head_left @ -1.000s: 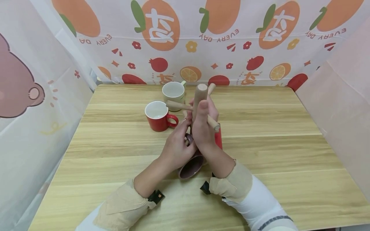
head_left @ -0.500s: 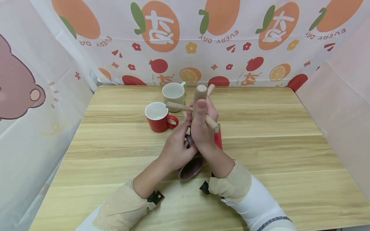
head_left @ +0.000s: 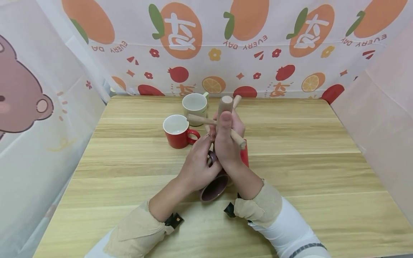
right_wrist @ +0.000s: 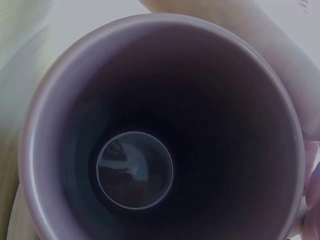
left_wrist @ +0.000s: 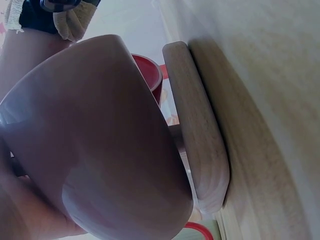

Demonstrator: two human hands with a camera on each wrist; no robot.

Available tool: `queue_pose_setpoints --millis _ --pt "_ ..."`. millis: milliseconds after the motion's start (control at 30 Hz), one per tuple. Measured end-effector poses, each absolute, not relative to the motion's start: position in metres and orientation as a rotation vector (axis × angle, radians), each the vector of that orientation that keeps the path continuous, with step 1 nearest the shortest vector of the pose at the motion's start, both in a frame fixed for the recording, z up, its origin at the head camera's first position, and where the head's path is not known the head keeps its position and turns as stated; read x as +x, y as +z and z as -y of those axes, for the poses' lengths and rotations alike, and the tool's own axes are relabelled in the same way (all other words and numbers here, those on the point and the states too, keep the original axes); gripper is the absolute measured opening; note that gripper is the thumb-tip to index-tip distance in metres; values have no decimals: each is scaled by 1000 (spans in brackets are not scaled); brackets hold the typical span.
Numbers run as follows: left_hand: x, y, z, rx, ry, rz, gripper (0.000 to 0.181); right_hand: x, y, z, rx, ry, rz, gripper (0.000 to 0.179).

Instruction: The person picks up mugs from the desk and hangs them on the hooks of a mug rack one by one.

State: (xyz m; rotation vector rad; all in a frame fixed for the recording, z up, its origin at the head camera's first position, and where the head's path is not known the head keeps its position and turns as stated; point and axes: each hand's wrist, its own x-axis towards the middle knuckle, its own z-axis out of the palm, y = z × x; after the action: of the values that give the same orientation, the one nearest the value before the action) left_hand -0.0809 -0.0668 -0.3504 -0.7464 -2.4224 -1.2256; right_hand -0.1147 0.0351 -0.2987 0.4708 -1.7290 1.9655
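Observation:
A wooden mug rack (head_left: 227, 104) with several pegs stands mid-table, its base (left_wrist: 200, 135) visible in the left wrist view. My right hand (head_left: 226, 148) grips the post, thumb pointing up along it. Low on the near side, my left hand (head_left: 200, 163) holds a purple mug (head_left: 214, 188) by its handle (head_left: 212, 157), mouth tilted toward me. The mug's dark inside (right_wrist: 215, 140) fills the right wrist view. Whether a peg runs through the handle cannot be seen clearly. A second, red mug (head_left: 245, 157) shows at the rack's right, mostly hidden by my right arm.
Left of the rack stands a red mug with a white inside (head_left: 177, 132), its handle toward the rack. Behind it is a pale mug with a green handle (head_left: 195, 107). Patterned cloth (head_left: 213, 53) hangs behind the wooden table (head_left: 306, 172).
The camera view has shifted very slightly. Both hands, the purple mug and the rack keep nearly the same positions.

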Motion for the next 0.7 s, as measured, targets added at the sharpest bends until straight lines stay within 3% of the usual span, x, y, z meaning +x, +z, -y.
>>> queue_pose_setpoints --millis 700 --pt "-76 -351 64 -701 -1328 2438 45 -112 -301 -36 486 1961 1732 74"
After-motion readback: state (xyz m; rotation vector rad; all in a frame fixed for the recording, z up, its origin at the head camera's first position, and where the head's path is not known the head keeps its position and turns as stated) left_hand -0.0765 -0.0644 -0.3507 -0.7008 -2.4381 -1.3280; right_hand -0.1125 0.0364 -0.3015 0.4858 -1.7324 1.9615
